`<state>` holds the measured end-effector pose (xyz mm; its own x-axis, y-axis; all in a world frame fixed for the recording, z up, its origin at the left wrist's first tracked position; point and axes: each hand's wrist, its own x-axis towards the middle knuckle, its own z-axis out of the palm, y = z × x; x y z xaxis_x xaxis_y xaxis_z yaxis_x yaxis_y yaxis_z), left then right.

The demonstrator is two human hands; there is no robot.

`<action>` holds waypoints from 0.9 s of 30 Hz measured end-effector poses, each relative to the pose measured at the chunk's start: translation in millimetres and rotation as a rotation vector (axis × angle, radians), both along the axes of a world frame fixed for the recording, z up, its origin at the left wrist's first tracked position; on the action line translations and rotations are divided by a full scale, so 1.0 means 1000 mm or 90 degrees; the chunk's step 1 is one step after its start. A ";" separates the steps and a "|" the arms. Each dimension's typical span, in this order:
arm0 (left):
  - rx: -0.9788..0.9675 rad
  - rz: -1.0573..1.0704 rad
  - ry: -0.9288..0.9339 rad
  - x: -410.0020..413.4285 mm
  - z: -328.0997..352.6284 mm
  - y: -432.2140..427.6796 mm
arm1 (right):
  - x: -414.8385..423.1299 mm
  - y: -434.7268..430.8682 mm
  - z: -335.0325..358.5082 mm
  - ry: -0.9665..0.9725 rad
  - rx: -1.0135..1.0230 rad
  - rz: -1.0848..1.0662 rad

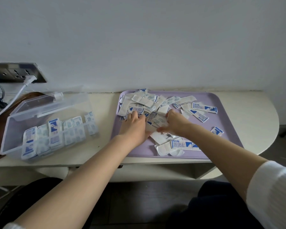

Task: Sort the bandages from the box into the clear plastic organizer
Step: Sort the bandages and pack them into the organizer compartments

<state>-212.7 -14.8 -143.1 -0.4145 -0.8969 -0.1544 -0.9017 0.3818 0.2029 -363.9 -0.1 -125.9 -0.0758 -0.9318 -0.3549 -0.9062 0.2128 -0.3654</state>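
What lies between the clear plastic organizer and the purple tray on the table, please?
Only a bare strip of cream tabletop, seen in the head view; the left forearm crosses above its near end.

Cream table (pixel 254 103) bearing clear plastic organizer (pixel 40 111) at left, lilac tray (pixel 224 119) at right.

Organizer (pixel 15 123) sits left of tray (pixel 224 103) holding loose bandages (pixel 144 100)
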 end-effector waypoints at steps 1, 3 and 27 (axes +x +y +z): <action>0.020 0.012 0.011 -0.001 0.000 -0.001 | 0.002 -0.002 -0.001 -0.008 0.010 -0.014; 0.064 0.038 0.041 -0.003 0.001 -0.004 | 0.003 -0.006 -0.001 -0.011 0.035 -0.025; 0.001 0.082 0.087 0.002 -0.007 0.017 | -0.030 0.009 0.019 -0.110 -0.183 -0.212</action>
